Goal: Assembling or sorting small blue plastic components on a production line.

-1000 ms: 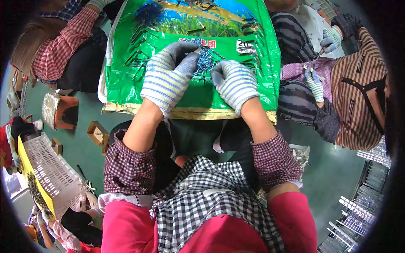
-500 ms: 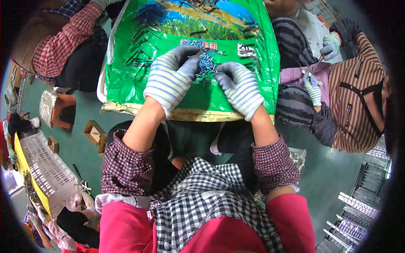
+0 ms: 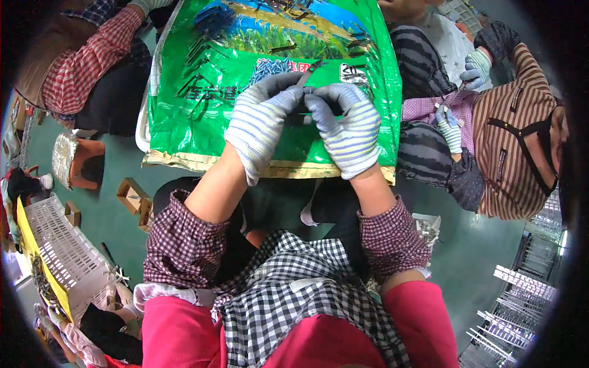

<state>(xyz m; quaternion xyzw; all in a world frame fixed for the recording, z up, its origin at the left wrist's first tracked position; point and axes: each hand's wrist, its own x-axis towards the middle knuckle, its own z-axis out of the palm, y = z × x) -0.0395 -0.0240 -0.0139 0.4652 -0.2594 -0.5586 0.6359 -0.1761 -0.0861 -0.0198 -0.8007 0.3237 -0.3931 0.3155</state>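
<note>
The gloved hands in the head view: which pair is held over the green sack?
The wearer's own left hand and right hand, fingertips together over the green sack. The co-worker's gloved hands work off to the right.

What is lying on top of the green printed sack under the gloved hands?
Thin dark metal pieces lie scattered across the green sack. The left hand and right hand meet above it, pinching something small; whatever lies beneath them is hidden.

Glossy green woven-plastic sack [image 3: 202, 116], striped knit cloth gloves [image 3: 261, 122], white plastic lattice crate [image 3: 61, 257].
</note>
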